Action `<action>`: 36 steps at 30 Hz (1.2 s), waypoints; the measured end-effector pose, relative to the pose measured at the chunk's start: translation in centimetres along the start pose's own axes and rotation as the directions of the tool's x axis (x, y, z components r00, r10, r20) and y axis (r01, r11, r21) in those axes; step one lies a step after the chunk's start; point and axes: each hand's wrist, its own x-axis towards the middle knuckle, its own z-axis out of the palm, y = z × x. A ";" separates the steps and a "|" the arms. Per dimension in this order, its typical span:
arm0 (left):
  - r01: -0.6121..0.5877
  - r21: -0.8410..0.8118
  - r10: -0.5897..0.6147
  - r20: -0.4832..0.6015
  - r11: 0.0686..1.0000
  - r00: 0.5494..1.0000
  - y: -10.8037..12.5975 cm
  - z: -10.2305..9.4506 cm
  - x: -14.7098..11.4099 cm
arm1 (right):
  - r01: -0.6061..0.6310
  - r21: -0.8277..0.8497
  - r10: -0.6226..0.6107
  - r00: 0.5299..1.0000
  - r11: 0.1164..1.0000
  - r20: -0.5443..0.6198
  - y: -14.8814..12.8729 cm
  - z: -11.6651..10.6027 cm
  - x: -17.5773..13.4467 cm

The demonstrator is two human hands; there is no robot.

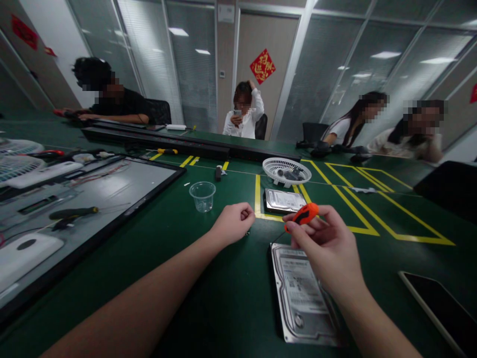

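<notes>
My right hand [330, 243] grips the orange and black handle of a screwdriver [307, 213]. Its thin shaft slants down to the far left corner of a silver hard drive [294, 293] lying flat on the green table. My left hand [234, 223] is closed a little to the left of that drive, with its fingers curled in. Something small and dark shows beneath its fingertips, too little to name. A second hard drive [285, 200] rests beyond my hands, inside yellow tape lines. Left of it stands a clear plastic cup [203, 195].
A white basket [286, 169] holds small dark parts. On the left lies a large panel [93, 199] bearing a dark-handled screwdriver [74, 214]. A phone [441, 308] lies at right. Another screwdriver [167, 151] lies near a long black bar [156, 141]. Several people sit across the table.
</notes>
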 end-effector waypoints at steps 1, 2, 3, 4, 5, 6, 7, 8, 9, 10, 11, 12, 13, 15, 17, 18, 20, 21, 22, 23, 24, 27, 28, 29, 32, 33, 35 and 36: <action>0.000 0.000 0.000 -0.002 1.000 1.000 0.0 0.0 0.0 | -0.002 0.006 0.002 1.000 1.000 0.005 -0.1 0.0 0.0; 0.000 0.001 0.000 -0.004 1.000 1.000 0.0 0.0 0.0 | -0.002 0.007 0.002 1.000 1.000 0.013 -0.2 0.0 -0.1; 0.000 0.003 0.000 -0.006 1.000 1.000 -0.1 0.1 0.0 | -0.004 0.000 0.004 1.000 1.000 0.022 -0.3 0.0 -0.1; 0.000 0.004 0.000 -0.008 1.000 1.000 -0.1 0.1 0.0 | -0.005 -0.015 0.005 1.000 1.000 0.029 -0.4 0.0 -0.1; 0.000 0.005 0.000 -0.008 1.000 1.000 -0.1 0.1 0.0 | -0.005 -0.036 0.006 0.999 0.999 0.033 -0.4 0.0 -0.1; 0.001 0.004 -0.001 -0.007 1.000 1.000 0.0 0.1 0.0 | -0.001 -0.058 0.003 0.999 0.998 0.033 -0.4 0.0 -0.1; 0.002 0.003 -0.002 -0.005 1.000 1.000 0.0 0.0 0.0 | 0.000 -0.075 0.002 1.000 0.997 0.028 -0.4 0.0 -0.1; 0.002 0.002 -0.002 -0.003 1.000 1.000 0.0 0.0 0.0 | 0.002 -0.082 0.000 1.000 0.997 0.019 -0.3 0.0 -0.1; 0.002 0.000 -0.002 -0.003 1.000 1.000 0.0 0.0 0.0 | 0.004 -0.078 -0.003 1.000 0.997 0.010 -0.2 -0.1 0.0; 0.002 -0.001 -0.002 -0.003 1.000 1.000 0.1 0.0 0.0 | 0.003 -0.069 -0.003 1.000 0.998 0.004 0.0 -0.1 0.0; 0.003 -0.002 -0.003 -0.002 1.000 1.000 0.1 -0.1 0.0 | 0.005 -0.059 -0.005 1.000 0.998 -0.002 0.0 -0.1 0.0; 0.004 -0.002 -0.004 -0.002 1.000 1.000 0.0 -0.1 0.0 | 0.005 -0.049 -0.005 1.000 0.999 -0.008 0.1 -0.1 0.1; 0.004 -0.002 -0.004 -0.001 1.000 1.000 0.0 0.0 0.0 | 0.004 -0.043 -0.005 1.000 0.999 -0.011 0.1 -0.1 0.1; 0.005 -0.001 -0.005 -0.001 1.000 1.000 -0.1 0.0 0.0 | 0.002 -0.029 -0.003 1.000 1.000 -0.007 -0.1 0.0 0.0; 0.004 -0.001 -0.004 -0.003 1.000 1.000 -0.2 0.0 0.0 | -0.001 -0.014 0.001 1.000 1.000 0.011 -0.3 0.0 0.0; 0.004 0.000 -0.004 -0.005 1.000 1.000 -0.2 0.1 0.0 | -0.004 -0.017 0.005 1.000 1.000 0.023 -0.4 0.0 0.0; 0.002 0.003 -0.002 -0.007 1.000 1.000 -0.2 0.1 0.0 | -0.007 -0.043 0.008 1.000 0.999 0.029 -0.3 0.0 -0.1; 0.001 0.005 -0.001 -0.006 1.000 1.000 -0.2 0.1 0.0 | -0.008 -0.063 0.010 1.000 0.998 0.024 -0.3 -0.1 -0.1; 0.000 0.007 0.000 -0.004 1.000 1.000 -0.2 0.1 0.0 | -0.009 -0.081 0.011 1.000 0.997 0.015 -0.1 -0.1 0.0; -0.001 0.008 0.001 -0.003 1.000 1.000 -0.1 0.1 0.0 | -0.008 -0.095 0.009 1.000 0.995 0.007 0.0 -0.1 0.0; -0.001 0.009 0.001 -0.002 1.000 1.000 -0.1 0.1 0.0 | -0.005 -0.102 0.004 1.000 0.995 -0.004 0.2 -0.1 0.0; 0.000 0.009 0.000 -0.005 1.000 1.000 0.0 0.1 0.0 | 0.007 -0.097 -0.009 1.000 0.995 -0.020 0.4 -0.1 0.1; 0.000 0.008 0.000 -0.005 1.000 1.000 0.0 0.1 0.0 | 0.011 -0.087 -0.013 1.000 0.996 -0.020 0.3 -0.1 0.1; -0.001 0.008 0.001 -0.005 1.000 1.000 0.0 0.1 0.0 | 0.017 -0.074 -0.018 1.000 0.997 -0.017 0.2 0.0 0.1; -0.004 -0.001 0.004 -0.004 1.000 1.000 0.0 0.0 0.0 | 0.016 -0.039 -0.015 1.000 0.999 0.010 -0.2 0.0 0.0; -0.003 -0.004 0.003 -0.005 1.000 1.000 0.0 0.1 0.0 | 0.010 -0.031 -0.009 1.000 0.999 0.019 -0.3 0.0 0.0; 0.003 -0.006 -0.003 -0.003 1.000 1.000 -0.1 0.1 0.0 | 0.001 -0.027 0.000 1.000 1.000 0.028 -0.4 0.0 -0.1; 0.006 -0.003 -0.006 -0.004 1.000 1.000 -0.1 0.1 0.0 | -0.001 -0.034 0.002 1.000 0.999 0.028 -0.4 0.0 -0.1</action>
